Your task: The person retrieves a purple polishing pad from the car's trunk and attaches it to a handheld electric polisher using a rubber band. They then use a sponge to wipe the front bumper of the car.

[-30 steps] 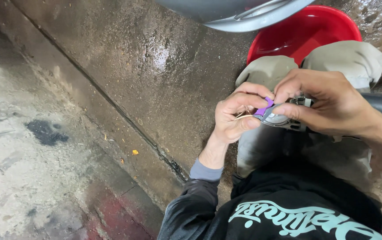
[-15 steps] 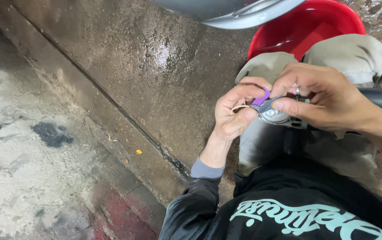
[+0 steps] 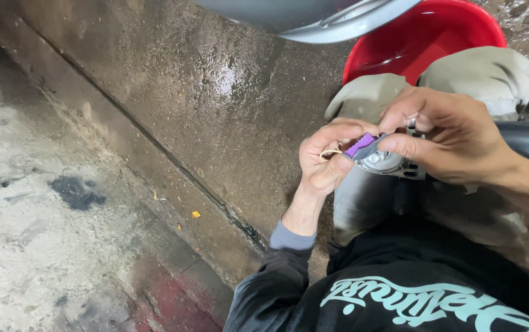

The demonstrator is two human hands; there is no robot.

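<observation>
hands clench a small metal part (image 3: 382, 162) above the red basin (image 3: 424, 37), left hand (image 3: 326, 161) pinching its purple tab (image 3: 360, 146), right hand (image 3: 446, 138) gripping it; a slip might drop it.

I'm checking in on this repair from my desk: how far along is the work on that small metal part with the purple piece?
Done: nothing shows as finished or set aside. In hand: the left hand pinches a purple piece against a small round metal part, which the right hand grips from above, over the knees. Left: the purple piece sits at the part's edge; whether it is seated I cannot tell. A red basin stands behind on wet concrete.
</observation>
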